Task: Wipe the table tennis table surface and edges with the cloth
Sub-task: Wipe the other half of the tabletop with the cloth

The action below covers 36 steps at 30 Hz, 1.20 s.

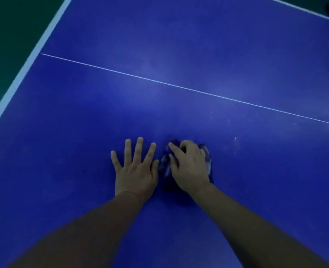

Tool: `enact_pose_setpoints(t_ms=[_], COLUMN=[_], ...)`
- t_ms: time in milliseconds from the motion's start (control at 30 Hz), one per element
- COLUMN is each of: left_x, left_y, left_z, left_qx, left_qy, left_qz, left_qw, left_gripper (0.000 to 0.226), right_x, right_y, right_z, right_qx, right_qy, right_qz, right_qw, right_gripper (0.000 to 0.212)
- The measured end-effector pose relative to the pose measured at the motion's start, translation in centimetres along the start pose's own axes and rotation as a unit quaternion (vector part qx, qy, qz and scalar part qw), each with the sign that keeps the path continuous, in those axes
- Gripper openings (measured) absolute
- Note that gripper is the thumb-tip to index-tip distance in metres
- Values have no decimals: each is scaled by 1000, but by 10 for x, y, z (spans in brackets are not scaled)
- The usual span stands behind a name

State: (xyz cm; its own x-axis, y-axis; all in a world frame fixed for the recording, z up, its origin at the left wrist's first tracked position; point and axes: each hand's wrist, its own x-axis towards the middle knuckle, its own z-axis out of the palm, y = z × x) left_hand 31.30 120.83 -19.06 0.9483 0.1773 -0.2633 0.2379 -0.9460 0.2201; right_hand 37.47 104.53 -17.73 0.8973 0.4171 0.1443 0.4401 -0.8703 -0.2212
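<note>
Right hand (190, 167) presses cloth (166, 165) — no writing legible.

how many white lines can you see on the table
3. A wide edge line runs along the table's left side, a thin centre line crosses the middle, and another line shows at the top right. More may lie out of frame.
</note>
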Motion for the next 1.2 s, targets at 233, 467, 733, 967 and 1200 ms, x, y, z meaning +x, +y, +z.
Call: enact_pose_setpoints(t_ms=[233, 467, 733, 967, 1200], left_x=[3, 50, 80, 81, 83], left_y=[6, 63, 111, 113, 109], left_z=[-2, -14, 3, 5, 7], left_qx=[-3, -111, -68, -44, -26], left_qy=[1, 56, 69, 54, 57], left_qz=[-14, -52, -164, -158, -128], left_qw=[1000, 991, 982, 985, 990], left_gripper=[59, 53, 68, 68, 69], right_x=[95, 43, 142, 85, 157], right_y=[37, 64, 108, 108, 108], right_z=[10, -7, -5, -18, -5], right_qx=[-7, -19, -46, -50, -56], right_qy=[42, 55, 20, 20, -9], right_qz=[134, 164, 160, 276, 203], right_qw=[990, 985, 986, 960, 978], right_gripper=[36, 35, 35, 31, 32])
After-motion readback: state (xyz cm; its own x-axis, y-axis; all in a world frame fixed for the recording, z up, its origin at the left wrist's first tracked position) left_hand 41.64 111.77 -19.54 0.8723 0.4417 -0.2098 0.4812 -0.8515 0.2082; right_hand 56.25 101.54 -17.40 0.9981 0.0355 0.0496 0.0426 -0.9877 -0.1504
